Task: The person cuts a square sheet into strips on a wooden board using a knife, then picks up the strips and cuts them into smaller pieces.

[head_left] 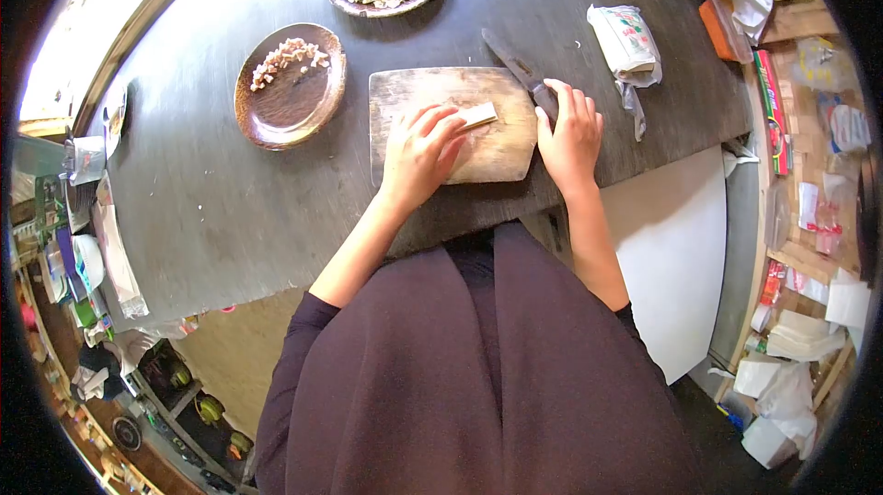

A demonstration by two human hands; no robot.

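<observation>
A worn wooden cutting board [395,88] lies near the front edge of the dark table. On it rests a pale, flat rectangular block of food [480,114] whose kind I cannot make out. My left hand [421,150] is over the board, its bent fingers at the near end of the block. My right hand [571,132] is at the board's right edge, fingers around the dark handle of a knife [510,55]. The knife's blade points away to the upper left, lying on the table beyond the board.
A brown plate [290,109] with small diced pieces stands left of the board. Farther back, another plate [386,9] holds a pale shredded heap. A white printed plastic package [627,46] lies to the right. Shelves with packets [809,339] line the right side.
</observation>
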